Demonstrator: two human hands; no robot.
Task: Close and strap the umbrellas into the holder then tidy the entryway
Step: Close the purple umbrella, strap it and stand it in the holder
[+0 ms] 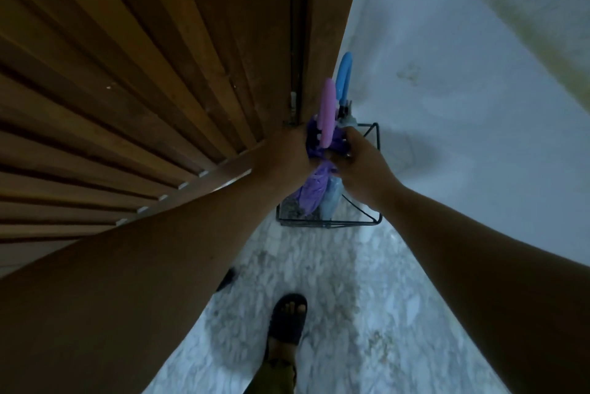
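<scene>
Two hands [287, 151] [357, 164] grip two umbrellas [314, 183] [332, 202].

Slatted wooden door [127, 90], marble floor [335, 282], black sandal [287, 317].

Home entryway, slatted wooden door [134, 81], marble floor [319, 282], wire umbrella holder [373, 221]

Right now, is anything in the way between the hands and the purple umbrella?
No. Both hands already hold it: the left hand and right hand grip the purple umbrella near its pink handle. It stands in the wire holder beside the blue umbrella.
</scene>
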